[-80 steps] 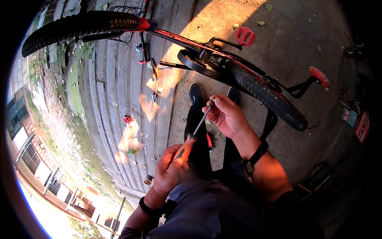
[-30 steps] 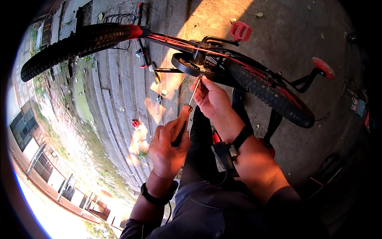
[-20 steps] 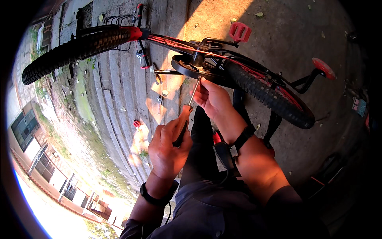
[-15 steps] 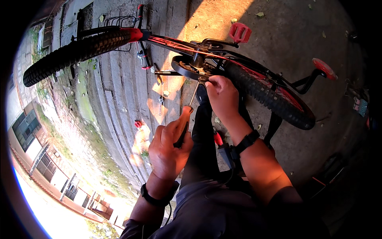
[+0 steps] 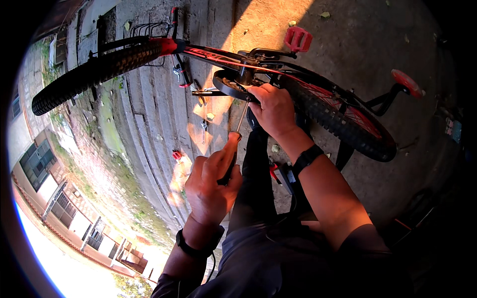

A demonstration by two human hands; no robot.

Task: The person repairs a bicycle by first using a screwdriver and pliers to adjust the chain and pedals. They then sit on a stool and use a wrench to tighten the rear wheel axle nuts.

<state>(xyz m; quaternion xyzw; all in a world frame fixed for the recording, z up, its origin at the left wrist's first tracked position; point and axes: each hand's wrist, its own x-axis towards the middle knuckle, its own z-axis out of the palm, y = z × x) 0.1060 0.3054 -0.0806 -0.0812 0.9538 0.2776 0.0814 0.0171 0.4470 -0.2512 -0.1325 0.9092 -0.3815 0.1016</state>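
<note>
A black and red bicycle (image 5: 218,55) lies before me with its knobbly front tyre (image 5: 99,69) at the left and its rear tyre (image 5: 343,119) at the right. My left hand (image 5: 209,187) is closed round the dark handle of a screwdriver (image 5: 243,119). Its metal shaft slants up toward the black chain guard (image 5: 227,85) by the crank. Close by the shaft's upper end is my right hand (image 5: 276,111), fingers and thumb bent together against the chainring area. What they pinch, if anything, is hidden.
A wrench (image 5: 203,130), pliers (image 5: 199,98) and a loose red pedal (image 5: 177,155) lie on the ground at left. Another red pedal (image 5: 298,39) sits on the crank. A stabiliser wheel (image 5: 407,83) juts out at right. Beside my legs is a red and black object (image 5: 284,178).
My right hand has moved slightly up and left, its fingers now at the chainring by the screwdriver's tip. The left hand keeps its hold in nearly the same place.
</note>
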